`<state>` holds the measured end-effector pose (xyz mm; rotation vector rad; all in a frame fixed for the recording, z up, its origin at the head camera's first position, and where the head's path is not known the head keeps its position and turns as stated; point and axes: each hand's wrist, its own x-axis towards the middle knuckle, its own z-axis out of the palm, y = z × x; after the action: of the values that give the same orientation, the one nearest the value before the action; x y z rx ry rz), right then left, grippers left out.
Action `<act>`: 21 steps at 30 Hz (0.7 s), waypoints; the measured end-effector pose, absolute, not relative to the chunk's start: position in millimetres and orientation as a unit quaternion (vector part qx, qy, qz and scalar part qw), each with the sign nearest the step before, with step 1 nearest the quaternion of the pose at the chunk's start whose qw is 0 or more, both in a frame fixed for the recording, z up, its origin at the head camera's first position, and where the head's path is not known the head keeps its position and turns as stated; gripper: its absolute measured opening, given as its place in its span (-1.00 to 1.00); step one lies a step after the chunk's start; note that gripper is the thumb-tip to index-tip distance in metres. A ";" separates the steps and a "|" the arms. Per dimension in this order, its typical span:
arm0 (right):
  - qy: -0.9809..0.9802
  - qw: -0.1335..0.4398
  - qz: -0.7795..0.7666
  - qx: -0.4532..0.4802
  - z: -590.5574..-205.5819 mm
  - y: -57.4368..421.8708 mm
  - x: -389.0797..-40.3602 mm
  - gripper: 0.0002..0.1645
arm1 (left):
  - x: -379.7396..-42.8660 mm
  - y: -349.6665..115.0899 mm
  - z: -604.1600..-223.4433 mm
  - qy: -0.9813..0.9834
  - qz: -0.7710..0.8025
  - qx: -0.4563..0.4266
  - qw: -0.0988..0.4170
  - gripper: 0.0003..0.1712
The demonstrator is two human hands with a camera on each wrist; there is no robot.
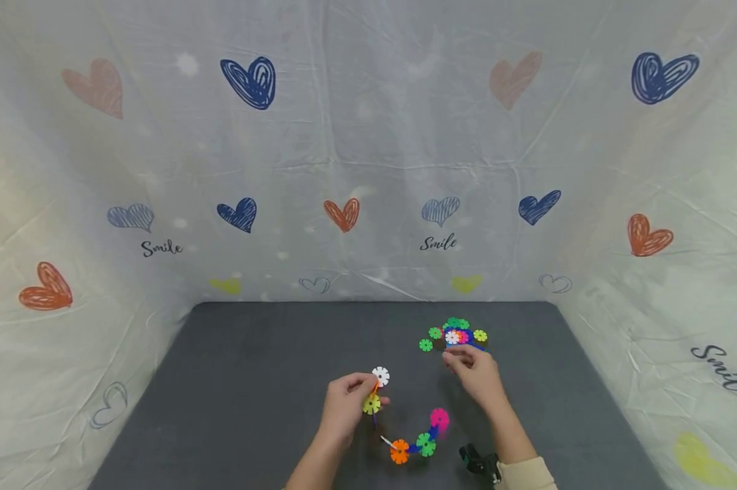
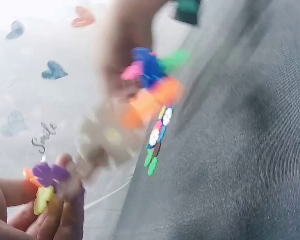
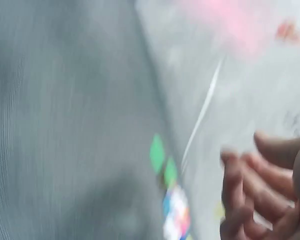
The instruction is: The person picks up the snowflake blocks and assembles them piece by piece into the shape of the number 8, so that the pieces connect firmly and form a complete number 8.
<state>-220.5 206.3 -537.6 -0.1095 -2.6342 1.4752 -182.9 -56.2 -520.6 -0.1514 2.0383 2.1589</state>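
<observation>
My left hand [image 1: 345, 403] pinches a curved chain of slotted, flower-shaped plastic discs near one end. By its fingertips are a white disc [image 1: 380, 376] and a yellow disc [image 1: 371, 403]. Lower along the chain hang an orange disc [image 1: 399, 451], a green disc [image 1: 426, 445] and, at the other end, a pink disc [image 1: 439, 418]. In the left wrist view a purple disc [image 2: 50, 174] shows at the fingers; the rest of the chain is blurred. My right hand [image 1: 480, 376], fingers loosely bent and holding nothing, is just in front of a pile of loose discs [image 1: 452, 337].
The pile lies toward the back right of the dark grey table [image 1: 258, 395], with green discs [image 1: 426, 346] at its left side. A black strapped device [image 1: 480, 460] sits at the right wrist. A pale curtain [image 1: 380, 129] printed with hearts surrounds the back and sides.
</observation>
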 end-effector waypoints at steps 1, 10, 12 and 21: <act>-0.880 0.073 0.464 -0.064 -545.6 217.1 -225.7 -0.67 | -183.6 -58.6 -521.2 0.670 0.735 -0.063 0.086 -0.67; -0.933 0.082 0.329 -0.118 -590.5 253.8 -249.8 -0.50 | -190.1 -68.1 -522.1 0.609 0.782 -0.101 0.086 -0.60; -0.936 0.086 0.320 -0.116 -593.4 253.9 -250.1 -0.53 | -190.7 -67.3 -521.5 0.606 0.784 -0.101 0.086 -0.61; -0.902 0.097 0.406 -0.112 -589.3 251.2 -246.3 -0.76 | -190.2 -66.4 -519.8 0.597 0.791 -0.104 0.079 -0.62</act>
<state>-246.3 251.2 -589.3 -0.3316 -2.6711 1.2023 -190.2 -66.4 -519.8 -0.3120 1.7878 2.3673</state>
